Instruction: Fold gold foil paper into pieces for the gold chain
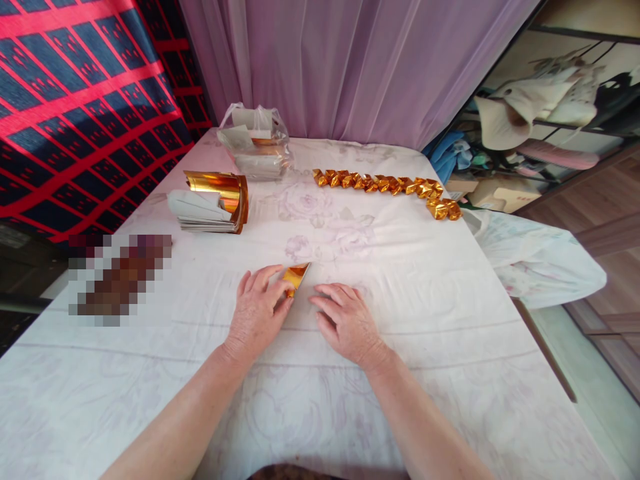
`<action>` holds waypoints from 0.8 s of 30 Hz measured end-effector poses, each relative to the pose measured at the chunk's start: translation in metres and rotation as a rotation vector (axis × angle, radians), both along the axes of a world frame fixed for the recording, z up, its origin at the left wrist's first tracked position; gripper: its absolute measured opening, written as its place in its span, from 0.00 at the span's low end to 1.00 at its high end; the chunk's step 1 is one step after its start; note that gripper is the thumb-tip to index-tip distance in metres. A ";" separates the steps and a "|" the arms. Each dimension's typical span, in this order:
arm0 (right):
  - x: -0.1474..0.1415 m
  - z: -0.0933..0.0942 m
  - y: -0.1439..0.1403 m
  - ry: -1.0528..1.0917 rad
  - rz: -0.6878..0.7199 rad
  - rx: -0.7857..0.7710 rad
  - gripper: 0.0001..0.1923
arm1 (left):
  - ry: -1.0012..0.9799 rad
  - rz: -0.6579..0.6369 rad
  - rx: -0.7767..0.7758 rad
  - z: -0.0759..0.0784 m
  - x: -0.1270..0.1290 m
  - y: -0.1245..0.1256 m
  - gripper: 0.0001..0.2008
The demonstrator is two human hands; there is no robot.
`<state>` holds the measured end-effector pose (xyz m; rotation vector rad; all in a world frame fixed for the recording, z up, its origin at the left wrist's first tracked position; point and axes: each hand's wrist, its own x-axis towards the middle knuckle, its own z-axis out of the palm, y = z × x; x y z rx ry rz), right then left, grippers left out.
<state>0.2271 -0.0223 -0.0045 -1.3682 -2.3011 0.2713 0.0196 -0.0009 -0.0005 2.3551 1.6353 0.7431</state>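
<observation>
A small piece of folded gold foil paper (297, 275) is pinched between the thumb and fingers of my left hand (257, 303), close above the middle of the table. Its pointed end sticks out to the upper right. Just right of it, my right hand (346, 319) has its fingers curved and apart, with nothing visible in them. Beyond my hands on the left stands a curled stack of gold foil paper sheets (220, 190) with white backs. Farther back on the right, several folded gold foil pieces (377, 182) lie in a row.
A clear plastic bag (257, 143) of paper sheets sits at the back left. A pale flowered cloth covers the table (425, 280). Purple curtains (320, 67) hang behind it. Shelves with hats (515, 110) stand at the right, and a pixelated patch covers something on the left.
</observation>
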 end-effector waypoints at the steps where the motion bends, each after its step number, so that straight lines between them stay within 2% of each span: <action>1: 0.000 0.000 0.000 0.001 -0.001 0.002 0.15 | 0.019 -0.020 -0.009 0.000 -0.002 0.001 0.07; 6: 0.000 -0.001 0.000 0.005 0.000 0.006 0.15 | 0.044 -0.100 -0.074 0.000 -0.010 0.005 0.05; 12: 0.000 0.000 0.000 0.010 -0.005 0.000 0.20 | 0.028 -0.119 -0.136 0.000 -0.012 0.006 0.11; 19: -0.007 0.002 0.001 0.003 -0.006 0.006 0.23 | 0.036 -0.118 -0.105 0.001 -0.011 0.006 0.09; 24: -0.009 0.000 0.006 -0.030 -0.025 0.079 0.18 | 0.039 -0.129 -0.082 -0.002 -0.011 0.007 0.09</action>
